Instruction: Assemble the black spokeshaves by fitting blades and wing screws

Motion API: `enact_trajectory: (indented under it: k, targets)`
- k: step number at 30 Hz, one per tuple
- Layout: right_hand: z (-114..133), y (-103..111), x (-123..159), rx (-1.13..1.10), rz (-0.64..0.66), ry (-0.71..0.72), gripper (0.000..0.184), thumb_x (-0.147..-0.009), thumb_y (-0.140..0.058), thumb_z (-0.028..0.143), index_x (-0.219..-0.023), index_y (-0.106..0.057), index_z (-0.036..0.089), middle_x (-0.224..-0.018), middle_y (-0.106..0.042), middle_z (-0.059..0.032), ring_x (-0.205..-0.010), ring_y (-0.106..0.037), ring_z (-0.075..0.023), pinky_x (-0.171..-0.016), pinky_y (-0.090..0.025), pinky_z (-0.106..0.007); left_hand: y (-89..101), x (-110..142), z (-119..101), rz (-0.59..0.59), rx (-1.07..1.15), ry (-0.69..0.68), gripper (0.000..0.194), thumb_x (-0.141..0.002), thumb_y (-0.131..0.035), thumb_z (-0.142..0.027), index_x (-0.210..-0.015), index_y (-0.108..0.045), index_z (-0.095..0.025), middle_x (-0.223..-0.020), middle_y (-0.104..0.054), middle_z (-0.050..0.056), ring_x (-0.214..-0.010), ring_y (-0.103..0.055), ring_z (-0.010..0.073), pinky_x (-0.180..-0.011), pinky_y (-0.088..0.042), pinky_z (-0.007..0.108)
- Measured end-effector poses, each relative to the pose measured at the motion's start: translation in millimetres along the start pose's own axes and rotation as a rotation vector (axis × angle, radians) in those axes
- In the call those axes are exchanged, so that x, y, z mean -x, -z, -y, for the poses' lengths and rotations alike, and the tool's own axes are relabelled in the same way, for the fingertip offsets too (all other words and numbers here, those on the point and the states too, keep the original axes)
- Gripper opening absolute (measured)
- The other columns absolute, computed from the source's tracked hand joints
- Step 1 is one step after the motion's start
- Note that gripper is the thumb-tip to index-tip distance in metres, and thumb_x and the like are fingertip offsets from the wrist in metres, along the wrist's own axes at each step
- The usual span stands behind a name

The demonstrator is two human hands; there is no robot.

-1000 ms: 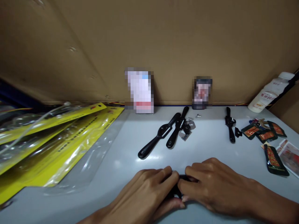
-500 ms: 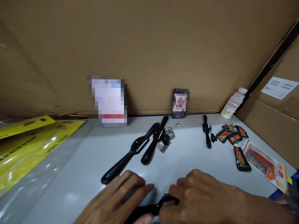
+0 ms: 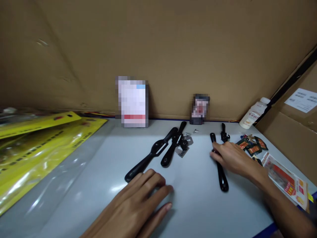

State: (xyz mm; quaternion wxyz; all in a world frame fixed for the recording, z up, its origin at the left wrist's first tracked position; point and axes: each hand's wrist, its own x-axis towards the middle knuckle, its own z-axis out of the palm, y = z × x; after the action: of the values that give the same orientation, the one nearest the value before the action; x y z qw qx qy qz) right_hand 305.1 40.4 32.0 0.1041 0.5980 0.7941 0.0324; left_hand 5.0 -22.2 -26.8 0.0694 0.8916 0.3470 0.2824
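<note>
My right hand (image 3: 231, 157) is closed around the middle of a black spokeshave (image 3: 222, 178) at the right of the table; its two handles show on either side of the fingers. Just behind stands another, smaller-looking spokeshave (image 3: 223, 130), partly hidden by that hand. My left hand (image 3: 141, 201) is low in the middle, fingers loosely bent and apart, holding nothing. Beyond its fingertips lies a black spokeshave body (image 3: 141, 165), and a second spokeshave body (image 3: 169, 155) crosses its far end. Flat metal blades (image 3: 182, 152), a black cap (image 3: 184, 144) and small screws (image 3: 195, 131) lie beside them.
Yellow-carded plastic packaging (image 3: 61, 138) covers the left side. Against the cardboard wall (image 3: 163, 49) lean a blurred white panel (image 3: 133, 102) and a blurred dark item (image 3: 200, 109). A white bottle (image 3: 254, 114), small dark sachets (image 3: 255, 148) and a printed packet (image 3: 284, 180) lie right.
My right hand has carried the spokeshave from the near middle to the right, beside the smaller one. My left hand has let go of it and stays near the front. The view has shifted left.
</note>
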Motion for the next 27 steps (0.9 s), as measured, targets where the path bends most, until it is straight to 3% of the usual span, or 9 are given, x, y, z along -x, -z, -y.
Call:
enact_trajectory:
  k: [5,10,14,20,27]
  targets:
    - [-10.8,-10.0,-18.7,0.027,-0.193,-0.201,0.029,-0.108,-0.05,0.04,-0.112,-0.066,0.015,-0.098,-0.076,-0.0154,-0.084,-0.072,-0.0313,-0.059,-0.03,-0.032,1.3,-5.1,15.8,0.033,-0.07,-0.043,0.03,-0.107,-0.044,-0.028,-0.128,-0.064,-0.025,-0.126,-0.07,0.008,-0.113,-0.067,0.0276,-0.089,-0.06,0.043]
    - [0.2,-19.6,-23.5,-0.065,-0.344,-0.134,0.026,-0.109,-0.048,0.039,-0.108,-0.067,0.02,-0.104,-0.075,-0.0076,-0.089,-0.07,-0.0264,-0.063,-0.033,-0.032,-5.8,-7.1,34.2,0.041,-0.145,-0.015,0.041,-0.11,-0.044,-0.043,-0.143,-0.058,-0.023,-0.154,-0.057,0.011,-0.14,-0.055,0.033,-0.107,-0.053,0.056]
    - [10.1,-29.0,-26.0,-0.155,-0.407,-0.044,0.022,-0.106,-0.051,0.033,-0.104,-0.069,0.02,-0.102,-0.074,-0.0057,-0.083,-0.068,-0.0219,-0.065,-0.035,-0.031,-4.2,-12.1,45.7,0.07,-0.127,0.048,0.043,-0.109,-0.044,-0.041,-0.146,-0.055,-0.022,-0.154,-0.057,0.011,-0.146,-0.049,0.0326,-0.113,-0.048,0.06]
    - [15.4,-37.1,-30.6,-0.289,-0.449,0.041,0.019,-0.102,-0.054,0.025,-0.1,-0.072,0.02,-0.096,-0.073,-0.0039,-0.077,-0.064,-0.0186,-0.067,-0.037,-0.03,-2.1,-18.7,62.9,0.059,-0.133,0.106,0.041,-0.107,-0.049,-0.038,-0.143,-0.057,-0.018,-0.148,-0.061,0.015,-0.137,-0.057,0.0323,-0.112,-0.049,0.059]
    - [19.8,-46.1,-36.3,-0.411,-0.469,0.132,0.018,-0.099,-0.056,0.022,-0.094,-0.073,0.02,-0.09,-0.072,-0.0028,-0.075,-0.063,-0.0176,-0.069,-0.039,-0.03,-3.5,-23.5,58.3,0.05,-0.136,0.091,0.038,-0.103,-0.064,-0.033,-0.139,-0.059,-0.019,-0.143,-0.061,0.012,-0.131,-0.06,0.0317,-0.108,-0.051,0.057]
